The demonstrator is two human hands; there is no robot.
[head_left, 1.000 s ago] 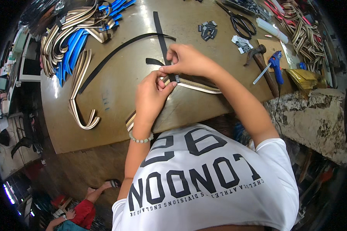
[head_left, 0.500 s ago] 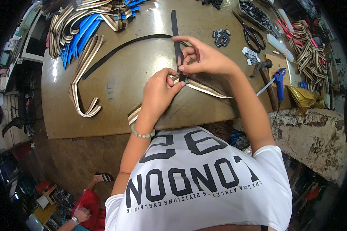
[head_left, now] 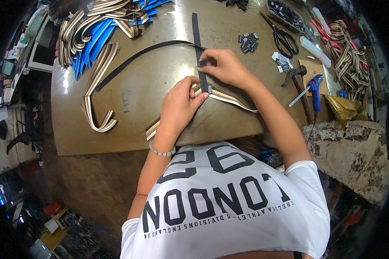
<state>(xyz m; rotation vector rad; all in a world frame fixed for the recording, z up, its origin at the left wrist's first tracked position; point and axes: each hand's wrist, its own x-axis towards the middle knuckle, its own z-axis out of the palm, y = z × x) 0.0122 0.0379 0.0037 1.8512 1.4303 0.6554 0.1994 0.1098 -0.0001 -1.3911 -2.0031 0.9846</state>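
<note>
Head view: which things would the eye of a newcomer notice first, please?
Probably the white shirt with large black lettering, filling the lower middle. Just above it, the left hand holds a striped strap while the right hand touches a straight black strip. Colour also draws attention: bright blue strips at upper left and a blue glue gun at right.

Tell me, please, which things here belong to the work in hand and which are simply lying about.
Apparently part of it: striped strap, in the left hand; straight black strip, in the right hand.

Apparently lying about, untouched: scissors, hammer, blue glue gun.
</note>
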